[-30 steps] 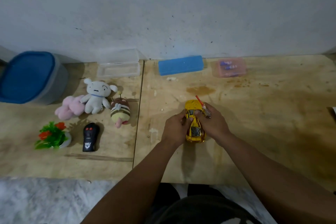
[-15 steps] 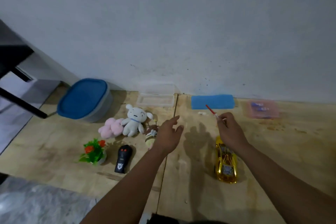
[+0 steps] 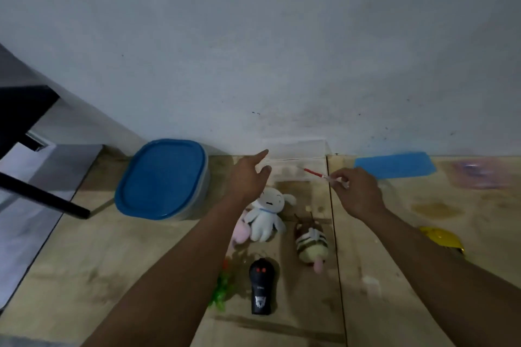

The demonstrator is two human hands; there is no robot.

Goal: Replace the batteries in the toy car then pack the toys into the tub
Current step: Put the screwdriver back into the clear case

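My right hand [image 3: 355, 191] pinches a small red-handled screwdriver [image 3: 313, 172], its handle pointing left over a clear plastic box [image 3: 296, 160] at the wall. My left hand [image 3: 248, 177] hovers with straight fingers beside that box, holding nothing. The yellow toy car [image 3: 442, 239] lies on the wooden table at the right, partly hidden behind my right forearm. The tub with its blue lid [image 3: 160, 177] stands at the back left. A white plush [image 3: 266, 215], a pink plush [image 3: 239, 234], a striped bee plush [image 3: 311, 245] and a black remote [image 3: 261, 284] lie between my arms.
A blue lid [image 3: 394, 165] lies flat by the wall at right. A pinkish case [image 3: 479, 172] with batteries sits further right, blurred. A small green plant toy [image 3: 222, 287] peeks from under my left forearm. A dark chair or frame [image 3: 25, 127] stands at far left.
Both hands left the yellow car and moved up and left toward the clear box. The right hand kept the screwdriver. The view swung left, so the car now sits at the right.
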